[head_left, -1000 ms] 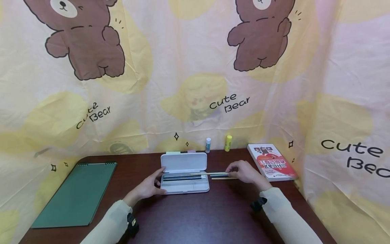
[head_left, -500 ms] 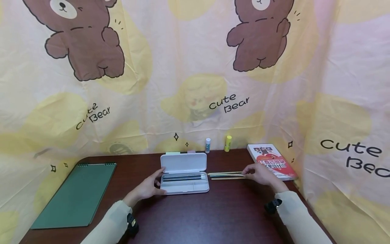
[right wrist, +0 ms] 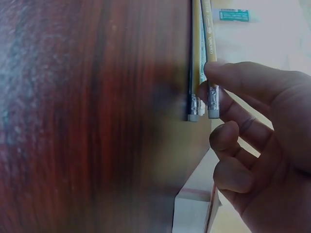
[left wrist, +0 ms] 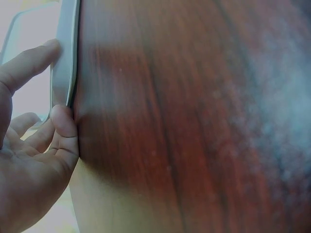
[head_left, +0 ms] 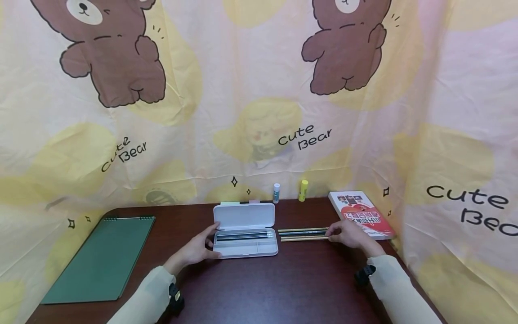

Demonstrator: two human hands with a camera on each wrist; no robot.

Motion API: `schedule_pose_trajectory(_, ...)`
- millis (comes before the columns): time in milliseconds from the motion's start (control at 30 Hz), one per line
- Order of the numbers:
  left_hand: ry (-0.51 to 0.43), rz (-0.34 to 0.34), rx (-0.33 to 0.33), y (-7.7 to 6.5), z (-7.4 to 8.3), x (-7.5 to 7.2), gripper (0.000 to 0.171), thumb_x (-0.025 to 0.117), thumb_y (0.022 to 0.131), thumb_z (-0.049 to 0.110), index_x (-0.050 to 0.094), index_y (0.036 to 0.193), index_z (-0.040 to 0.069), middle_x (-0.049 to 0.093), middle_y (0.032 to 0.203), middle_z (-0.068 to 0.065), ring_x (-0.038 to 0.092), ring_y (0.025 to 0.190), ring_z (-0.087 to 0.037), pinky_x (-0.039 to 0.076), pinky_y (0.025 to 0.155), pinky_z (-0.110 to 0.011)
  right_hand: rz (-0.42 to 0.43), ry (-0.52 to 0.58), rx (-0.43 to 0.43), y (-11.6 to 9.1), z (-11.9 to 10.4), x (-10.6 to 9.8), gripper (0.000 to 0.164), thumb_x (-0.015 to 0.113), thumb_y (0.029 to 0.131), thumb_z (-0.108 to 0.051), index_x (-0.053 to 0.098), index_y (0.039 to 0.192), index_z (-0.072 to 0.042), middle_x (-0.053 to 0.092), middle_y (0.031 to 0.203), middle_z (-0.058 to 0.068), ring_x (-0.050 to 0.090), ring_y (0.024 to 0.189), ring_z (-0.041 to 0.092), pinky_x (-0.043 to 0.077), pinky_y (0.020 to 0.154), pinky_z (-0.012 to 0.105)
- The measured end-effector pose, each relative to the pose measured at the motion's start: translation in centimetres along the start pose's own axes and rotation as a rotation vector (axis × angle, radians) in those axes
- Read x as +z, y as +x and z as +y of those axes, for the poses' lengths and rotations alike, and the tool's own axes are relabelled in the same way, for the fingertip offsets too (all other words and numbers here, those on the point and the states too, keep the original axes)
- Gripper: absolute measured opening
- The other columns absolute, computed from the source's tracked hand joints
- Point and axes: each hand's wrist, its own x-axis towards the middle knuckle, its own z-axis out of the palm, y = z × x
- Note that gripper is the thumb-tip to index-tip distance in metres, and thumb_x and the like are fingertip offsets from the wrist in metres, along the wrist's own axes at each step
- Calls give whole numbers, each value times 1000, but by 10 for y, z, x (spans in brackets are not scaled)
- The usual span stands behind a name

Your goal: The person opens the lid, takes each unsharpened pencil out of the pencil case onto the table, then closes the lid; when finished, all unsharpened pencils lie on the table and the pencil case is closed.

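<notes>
Left hand [head_left: 195,247] is gripping white pencil case [head_left: 235,249], lid [head_left: 243,216] standing up | right hand [head_left: 345,232] is pinching lettered yellow pencil [right wrist: 210,41] right of case | pencil showing silver ferrule [right wrist: 214,94], white eraser [right wrist: 214,114]

Dark wooden table [head_left: 259,288] bears green pad [head_left: 101,258], pencil case [head_left: 243,216], pencils [head_left: 303,233], 2 tubes [head_left: 276,193], book [head_left: 362,216].

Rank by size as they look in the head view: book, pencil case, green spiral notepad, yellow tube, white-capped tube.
Largest to smallest:
1. Green spiral notepad
2. White pencil case, lid open
3. Book, partly behind the right hand
4. Yellow tube and white-capped tube: too alike to rank surely
</notes>
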Motion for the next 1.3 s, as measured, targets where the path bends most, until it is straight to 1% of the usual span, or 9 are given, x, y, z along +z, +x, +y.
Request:
schedule_pose_trajectory(167, -4, -3, 12, 0, 0, 0, 101, 88, 75, 20, 30, 157, 21, 50, 148, -14, 53, 100, -21, 45, 78, -30, 3, -19, -1, 2, 1, 3, 9, 74, 89, -14, 77, 96, -17, 73, 94, -2, 57, 85, 17, 48, 80, 39)
schedule_pose_trajectory(400, -9, -6, 22, -1, 1, 0, 101, 88, 75, 19, 30, 158, 20, 50, 148, -15, 53, 99, -21, 45, 78, -31, 3, -4, 48, 3, -1, 5, 11, 74, 89, -13, 78, 97, -19, 73, 97, -2, 57, 88, 18, 49, 84, 42)
schedule_pose_trajectory(567, 1, -6, 12, -1, 0, 0, 101, 88, 75, 20, 29, 158, 21, 50, 148, -14, 52, 99, -21, 45, 77, -29, 5, 4, 31, 2, -1, 4, 12, 74, 88, -13, 77, 99, -17, 73, 99, -1, 57, 89, 19, 49, 85, 44)
schedule_pose_trajectory(800, -4, 2, -3, 0, 1, 1, 100, 88, 75, 20, 30, 157, 24, 50, 148, -12, 52, 99, -20, 46, 79, -32, 15, 27, -2, 3, -4, 4, 12, 73, 89, -17, 75, 101, -18, 72, 98, -2, 57, 88, 18, 48, 83, 40)
schedule_pose_trajectory(900, 0, 4, -6, 0, 1, 0, 101, 88, 75, 21, 30, 157, 25, 51, 147, -12, 52, 99, -20, 46, 79, -32, 26, 50, -17, 4, -11, 4, 14, 73, 90, -18, 74, 104, -16, 71, 96, -3, 58, 87, 18, 48, 82, 38)
schedule_pose_trajectory(1033, 9, 5, -5, -1, 2, -1, 101, 88, 75, 22, 30, 157, 25, 52, 146, -11, 53, 99, -20, 46, 79, -31, 31, 66, -61, 6, -24, 5, 17, 72, 90, -17, 73, 106, -12, 70, 95, -2, 57, 85, 18, 47, 77, 34)
schedule_pose_trajectory(1300, -12, -5, 8, 0, 0, -1, 103, 88, 75, 21, 28, 158, 21, 51, 146, -14, 53, 100, -21, 46, 77, -30, 21, 38, -126, 13, -51, 16, 15, 71, 92, -20, 73, 106, -15, 69, 93, -6, 58, 84, 14, 47, 76, 31)
